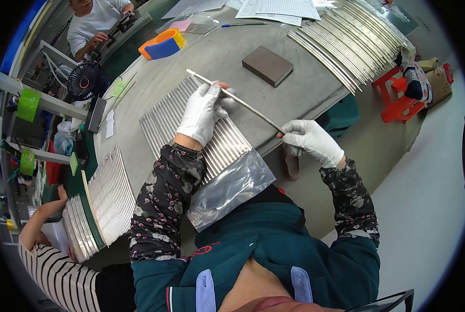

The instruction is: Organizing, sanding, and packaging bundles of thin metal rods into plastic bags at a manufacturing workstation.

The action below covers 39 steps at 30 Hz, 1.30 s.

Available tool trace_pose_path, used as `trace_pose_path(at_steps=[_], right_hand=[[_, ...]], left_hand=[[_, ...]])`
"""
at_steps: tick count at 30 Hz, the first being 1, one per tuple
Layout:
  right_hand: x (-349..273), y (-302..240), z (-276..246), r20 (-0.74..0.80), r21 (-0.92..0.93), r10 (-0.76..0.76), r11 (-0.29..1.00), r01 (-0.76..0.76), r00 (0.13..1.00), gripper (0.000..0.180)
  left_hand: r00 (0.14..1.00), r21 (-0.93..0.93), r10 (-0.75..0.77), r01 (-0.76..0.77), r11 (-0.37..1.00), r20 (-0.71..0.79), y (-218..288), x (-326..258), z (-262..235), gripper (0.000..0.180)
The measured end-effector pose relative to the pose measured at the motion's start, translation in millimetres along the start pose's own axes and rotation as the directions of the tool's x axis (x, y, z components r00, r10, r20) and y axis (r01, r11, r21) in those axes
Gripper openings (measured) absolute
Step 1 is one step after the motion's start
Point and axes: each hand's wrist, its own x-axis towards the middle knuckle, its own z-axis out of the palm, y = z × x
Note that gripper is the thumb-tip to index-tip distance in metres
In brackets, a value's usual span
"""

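Observation:
A thin silvery metal rod [253,109] slants across in front of me, raised above the table. My left hand [204,110], in a white glove with bare fingertips showing, is closed round its upper part. At the rod's lower right end, my right hand [311,141], gloved the same way, pinches it between thumb and fingers. Under my left hand lies a row of similar metal rods [162,117], side by side on the table. A clear plastic bag [232,190] lies over the near ends of that row, at the table edge.
A brown block [267,66] sits beyond the rod. Many more rods [347,44] lie at the far right, others [110,195] at the left. An orange-and-blue tape roll [162,46], a pen [244,24] and papers stand farther back. Two other people work nearby. A red stool [399,96] stands right.

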Motion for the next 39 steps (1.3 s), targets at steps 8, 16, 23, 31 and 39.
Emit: trace_pose_path(at_steps=[8,16,23,31,39], right_hand=[[-6.0,3.3,2.8,-0.140,-0.056,0.022,0.998,-0.030,0.990,0.017],[-5.4,-4.6,17.8,-0.317,-0.237,-0.090,0.971,0.013,0.944,0.018],[55.2,-55.7,12.1,-0.163,-0.966,-0.883,0.233,0.110,0.440,0.038],[100.3,-51.2,3.2,-0.107,-0.990,-0.753,0.023,-0.137,0.649,0.047],[-24.8,-23.1,38.1,0.151,-0.963,-0.725,0.046,0.267,0.671,0.048]], left_hand=[[0.999,-0.008,0.028,-0.029,1.000,-0.020,-0.4,0.7,0.1,0.020],[0.998,0.025,0.009,-0.008,1.000,-0.055,0.7,-1.4,1.5,0.019],[0.992,0.085,0.047,-0.037,0.996,-0.115,-2.1,-2.1,3.1,0.018],[0.990,0.112,0.053,-0.038,0.993,-0.130,-4.4,1.3,5.3,0.019],[0.992,0.116,0.057,-0.043,0.992,-0.116,-3.9,0.5,6.7,0.018]])
